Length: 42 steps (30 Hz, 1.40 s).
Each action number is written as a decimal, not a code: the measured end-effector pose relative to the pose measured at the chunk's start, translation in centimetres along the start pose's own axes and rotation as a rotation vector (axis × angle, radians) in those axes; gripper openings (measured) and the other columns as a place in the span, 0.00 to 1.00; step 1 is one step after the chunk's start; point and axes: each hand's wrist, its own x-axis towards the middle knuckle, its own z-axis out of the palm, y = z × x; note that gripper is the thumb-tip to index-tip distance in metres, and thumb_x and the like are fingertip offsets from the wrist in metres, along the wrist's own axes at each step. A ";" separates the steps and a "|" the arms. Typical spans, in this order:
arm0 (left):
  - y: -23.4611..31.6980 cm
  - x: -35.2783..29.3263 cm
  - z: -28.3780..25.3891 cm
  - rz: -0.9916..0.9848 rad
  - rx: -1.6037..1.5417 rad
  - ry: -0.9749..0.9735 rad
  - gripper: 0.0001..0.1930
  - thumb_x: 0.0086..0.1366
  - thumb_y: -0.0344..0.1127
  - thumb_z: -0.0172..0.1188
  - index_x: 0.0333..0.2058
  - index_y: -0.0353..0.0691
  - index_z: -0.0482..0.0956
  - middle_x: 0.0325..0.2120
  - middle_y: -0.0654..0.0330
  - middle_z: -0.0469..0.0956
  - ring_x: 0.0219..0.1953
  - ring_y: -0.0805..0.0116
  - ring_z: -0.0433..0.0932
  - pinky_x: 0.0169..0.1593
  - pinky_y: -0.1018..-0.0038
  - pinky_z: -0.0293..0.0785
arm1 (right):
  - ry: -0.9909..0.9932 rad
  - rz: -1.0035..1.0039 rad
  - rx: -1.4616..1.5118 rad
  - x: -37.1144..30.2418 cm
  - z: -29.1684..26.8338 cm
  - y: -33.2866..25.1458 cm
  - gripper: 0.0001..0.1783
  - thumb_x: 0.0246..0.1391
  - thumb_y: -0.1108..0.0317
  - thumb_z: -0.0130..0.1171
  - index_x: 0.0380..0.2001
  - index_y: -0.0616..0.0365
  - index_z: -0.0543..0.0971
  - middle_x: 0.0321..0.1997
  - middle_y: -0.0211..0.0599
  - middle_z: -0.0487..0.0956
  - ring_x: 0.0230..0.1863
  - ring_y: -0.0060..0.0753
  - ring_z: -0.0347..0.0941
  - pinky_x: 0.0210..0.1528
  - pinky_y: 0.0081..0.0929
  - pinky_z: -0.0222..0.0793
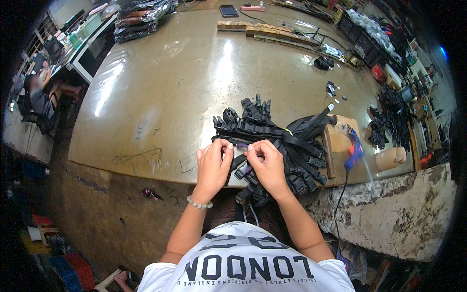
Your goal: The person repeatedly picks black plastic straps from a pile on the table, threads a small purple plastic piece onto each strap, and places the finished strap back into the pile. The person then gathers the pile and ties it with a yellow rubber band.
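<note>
Hands point(213, 162) point(267, 164) just apart, backs upward, pinching a purple-and-black strap point(242, 144) between them, forearms point(188, 226) angled inward

Left grip point(214, 159) and right grip point(265, 161) pinch an apparently purplish strap point(241, 144).

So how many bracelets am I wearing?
1: a pale beaded bracelet, on the wrist of your left hand. Your right hand shows none at its wrist.

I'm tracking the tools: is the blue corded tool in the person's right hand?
No, the blue corded tool lies toward the table's right side, apart from the right hand, which is at the black straps.
</note>
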 end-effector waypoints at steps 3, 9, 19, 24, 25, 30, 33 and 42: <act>-0.2 0.0 0.1 0.015 0.002 0.012 0.10 0.68 0.40 0.54 0.36 0.40 0.76 0.28 0.59 0.78 0.30 0.64 0.74 0.44 0.67 0.59 | -0.009 -0.033 -0.060 -0.1 0.0 0.2 0.10 0.59 0.73 0.59 0.28 0.69 0.76 0.32 0.34 0.76 0.31 0.18 0.75 0.33 0.17 0.71; -0.1 0.0 0.1 -0.016 0.002 -0.011 0.10 0.68 0.40 0.54 0.35 0.40 0.76 0.28 0.59 0.78 0.31 0.63 0.74 0.44 0.67 0.59 | 0.026 -0.007 0.061 -0.1 0.2 0.9 0.10 0.58 0.71 0.60 0.29 0.69 0.76 0.32 0.41 0.76 0.28 0.25 0.76 0.31 0.23 0.75; -0.6 -0.2 0.3 0.021 -0.003 -0.001 0.09 0.68 0.38 0.54 0.35 0.38 0.76 0.27 0.57 0.78 0.29 0.64 0.74 0.42 0.67 0.61 | 0.021 -0.070 -0.100 -0.1 0.3 0.5 0.11 0.59 0.70 0.59 0.28 0.69 0.76 0.31 0.41 0.76 0.26 0.25 0.75 0.30 0.23 0.74; -0.8 0.2 -4.2 -0.232 -0.088 0.266 0.07 0.63 0.29 0.54 0.27 0.33 0.76 0.22 0.55 0.76 0.23 0.69 0.72 0.26 0.73 0.67 | 0.023 0.062 0.124 -0.1 0.3 0.9 0.13 0.63 0.68 0.56 0.29 0.68 0.74 0.33 0.40 0.79 0.31 0.24 0.78 0.34 0.22 0.76; -1.1 0.3 -5.8 -0.337 0.037 0.361 0.08 0.61 0.31 0.57 0.24 0.35 0.77 0.21 0.56 0.74 0.27 0.65 0.75 0.34 0.69 0.71 | 0.019 0.097 0.187 -0.1 0.2 1.0 0.13 0.64 0.67 0.55 0.30 0.68 0.74 0.34 0.40 0.80 0.32 0.23 0.78 0.35 0.22 0.77; -1.4 2.2 -6.9 0.124 0.382 0.421 0.07 0.58 0.33 0.62 0.35 0.38 0.78 0.34 0.52 0.77 0.41 0.54 0.74 0.48 0.60 0.68 | -0.003 0.097 0.282 -0.3 0.0 0.5 0.14 0.67 0.66 0.50 0.30 0.67 0.72 0.36 0.42 0.82 0.37 0.24 0.80 0.39 0.23 0.78; -0.8 2.1 -3.2 0.162 0.097 -0.007 0.09 0.62 0.40 0.62 0.32 0.41 0.80 0.33 0.57 0.77 0.41 0.56 0.74 0.49 0.63 0.65 | 0.002 -0.063 0.222 -0.3 -0.4 -0.1 0.14 0.69 0.67 0.47 0.36 0.68 0.74 0.38 0.42 0.81 0.37 0.26 0.80 0.42 0.24 0.77; -0.5 0.7 -2.8 0.125 0.075 -0.212 0.11 0.56 0.40 0.64 0.37 0.43 0.81 0.28 0.62 0.76 0.38 0.61 0.74 0.45 0.65 0.63 | -0.122 -0.050 -0.128 0.0 -2.2 -0.5 0.09 0.56 0.72 0.58 0.34 0.69 0.78 0.29 0.41 0.78 0.26 0.22 0.71 0.30 0.23 0.69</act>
